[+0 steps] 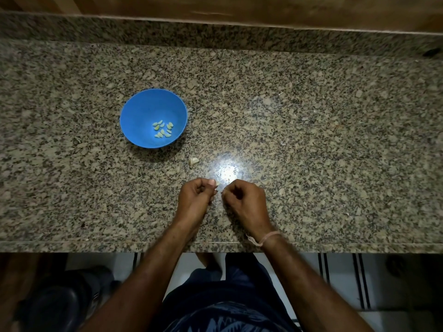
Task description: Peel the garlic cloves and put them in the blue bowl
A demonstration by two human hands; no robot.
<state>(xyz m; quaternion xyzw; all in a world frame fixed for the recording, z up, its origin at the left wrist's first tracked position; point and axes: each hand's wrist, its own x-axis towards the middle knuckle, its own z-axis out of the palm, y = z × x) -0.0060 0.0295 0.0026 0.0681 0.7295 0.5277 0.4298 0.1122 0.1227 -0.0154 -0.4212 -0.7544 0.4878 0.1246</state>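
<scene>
No readable text, label, brand or number anywhere. Blue bowl [141, 111] is plain, with no marking. Counter [311, 116] is speckled stone only. Shirt [215, 317] print is a pattern, not lettering.

I log the worktop [311, 116] as granite: beige-tan flecked with black and grey specks, with one white glare patch near the middle. The blue bowl [134, 111] is solid bright blue, no pattern. The peeled cloves [163, 129] inside are pale yellow-green. The loose clove [194, 161] on the worktop is off-white with tan skin. The pinched clove [217, 183] at the left hand [197, 196] is pale cream, too small for more. The back panel [215, 8] is warm brown wood grain. The wrist thread [266, 238] on the right arm is pinkish-beige. The clothing [223, 312] is dark navy with a lighter blue jagged print. The floor [340, 271] is white with thin black stripes. I mark the lump [60, 303] at bottom left as black.
</scene>
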